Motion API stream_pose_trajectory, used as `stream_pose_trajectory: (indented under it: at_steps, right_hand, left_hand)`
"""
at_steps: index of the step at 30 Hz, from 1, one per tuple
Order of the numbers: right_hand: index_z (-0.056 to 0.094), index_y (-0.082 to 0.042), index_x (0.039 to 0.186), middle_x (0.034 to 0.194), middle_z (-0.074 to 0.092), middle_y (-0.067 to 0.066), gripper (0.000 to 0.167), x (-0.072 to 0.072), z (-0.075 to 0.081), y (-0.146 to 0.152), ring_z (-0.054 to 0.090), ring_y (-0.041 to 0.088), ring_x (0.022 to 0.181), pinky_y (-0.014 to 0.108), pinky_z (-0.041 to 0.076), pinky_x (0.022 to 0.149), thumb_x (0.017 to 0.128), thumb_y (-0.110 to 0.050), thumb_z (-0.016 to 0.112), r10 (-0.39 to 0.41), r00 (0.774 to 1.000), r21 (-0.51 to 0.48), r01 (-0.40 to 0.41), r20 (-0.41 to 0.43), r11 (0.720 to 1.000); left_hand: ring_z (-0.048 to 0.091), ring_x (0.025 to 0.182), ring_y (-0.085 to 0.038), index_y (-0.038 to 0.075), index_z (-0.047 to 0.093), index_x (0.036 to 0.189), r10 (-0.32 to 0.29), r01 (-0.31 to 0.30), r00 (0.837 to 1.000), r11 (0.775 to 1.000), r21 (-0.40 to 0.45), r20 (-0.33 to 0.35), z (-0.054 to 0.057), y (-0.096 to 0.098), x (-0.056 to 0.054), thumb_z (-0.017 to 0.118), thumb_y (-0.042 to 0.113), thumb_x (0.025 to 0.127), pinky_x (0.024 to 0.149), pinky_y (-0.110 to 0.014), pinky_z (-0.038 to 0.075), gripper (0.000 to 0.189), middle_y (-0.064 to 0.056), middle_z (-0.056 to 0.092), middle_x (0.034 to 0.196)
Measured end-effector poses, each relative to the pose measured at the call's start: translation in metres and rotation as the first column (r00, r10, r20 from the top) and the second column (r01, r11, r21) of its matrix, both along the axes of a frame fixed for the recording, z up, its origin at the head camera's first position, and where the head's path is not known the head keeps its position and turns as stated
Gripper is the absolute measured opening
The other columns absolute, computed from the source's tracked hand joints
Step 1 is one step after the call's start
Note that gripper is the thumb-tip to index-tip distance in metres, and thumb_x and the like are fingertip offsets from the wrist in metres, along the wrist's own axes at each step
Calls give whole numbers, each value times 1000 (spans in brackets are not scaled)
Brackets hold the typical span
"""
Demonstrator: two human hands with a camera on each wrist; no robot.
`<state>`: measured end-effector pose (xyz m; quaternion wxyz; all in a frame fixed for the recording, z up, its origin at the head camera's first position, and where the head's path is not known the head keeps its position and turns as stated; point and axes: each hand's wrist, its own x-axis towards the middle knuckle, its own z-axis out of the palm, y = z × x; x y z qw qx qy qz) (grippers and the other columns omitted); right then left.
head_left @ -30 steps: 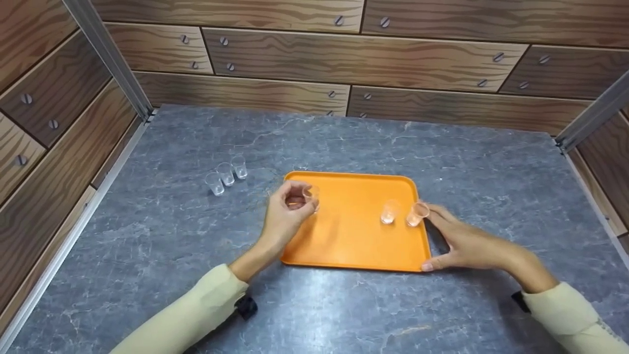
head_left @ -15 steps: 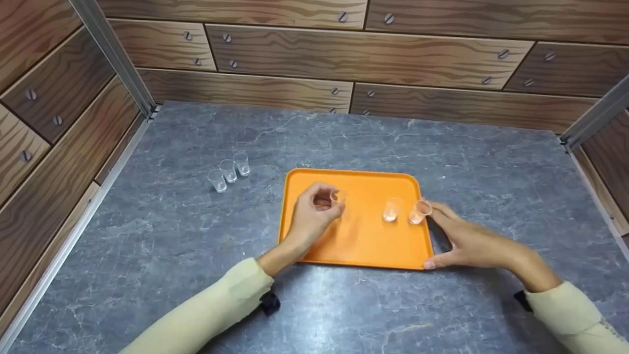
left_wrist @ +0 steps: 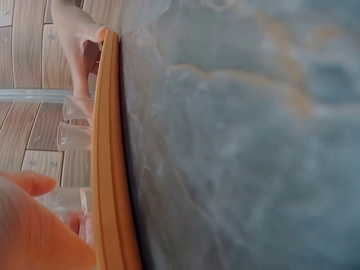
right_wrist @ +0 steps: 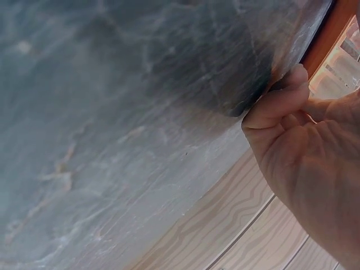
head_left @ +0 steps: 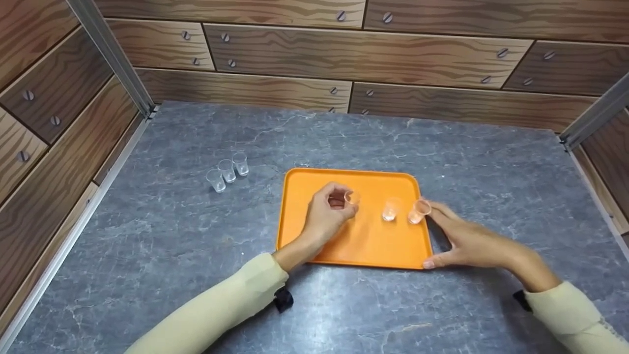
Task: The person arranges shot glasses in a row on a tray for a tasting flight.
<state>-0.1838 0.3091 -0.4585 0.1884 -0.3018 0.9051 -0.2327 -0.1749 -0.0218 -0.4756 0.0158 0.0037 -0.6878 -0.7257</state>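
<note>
My left hand [head_left: 324,216] pinches a clear shot glass [head_left: 352,198] between thumb and fingers, over the middle of the orange tray [head_left: 304,182]. The left wrist view has this held glass close over the tray's surface, partly hidden by the hand. On the tray's right side stand two more clear shot glasses, one inner glass [head_left: 389,211] and one outer glass [head_left: 417,213] beside the rim. My right hand [head_left: 467,243] holds the tray's right edge, its thumb at the near corner. The fingertips of that hand lie partly hidden behind the outer glass.
Three clear shot glasses [head_left: 227,171] stand in a slanting row on the grey marbled table [head_left: 172,236], left of the tray. Wood-patterned walls [head_left: 314,54] close off the back and sides, with metal strips [head_left: 110,54] at the corners.
My left hand has carried the held shot glass rightward, from the tray's left edge to its middle. The right hand, the tray and the standing glasses stay where they were.
</note>
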Motion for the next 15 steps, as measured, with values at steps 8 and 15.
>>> stream_pose_trajectory:
  at_steps: [8, 15]
  right_hand:
    - [18, -18, 176, 180, 14, 13, 122, 0, 0, 0, 42, 53, 148, 75, 40, 112, 86, -67, 84, 1, 1000, -4, -1, -1, 1000]
    - [18, -17, 175, 179, 14, 14, 121, 1, 0, -1, 41, 52, 149, 74, 41, 112, 86, -65, 85, 2, 1000, -20, -2, 3, 1000]
  left_hand:
    - [66, 91, -18, -3, 72, 109, 7, -6, 1000, 1000, -10, 28, 0, 6, -2, 80, -10, 84, 83, -26, 60, 27, -11, 70, 101]
    - [68, 92, -18, -2, 73, 109, 10, -8, 999, 998, -63, 31, 0, 15, -2, 77, -11, 82, 84, -26, 60, 28, -9, 71, 102]
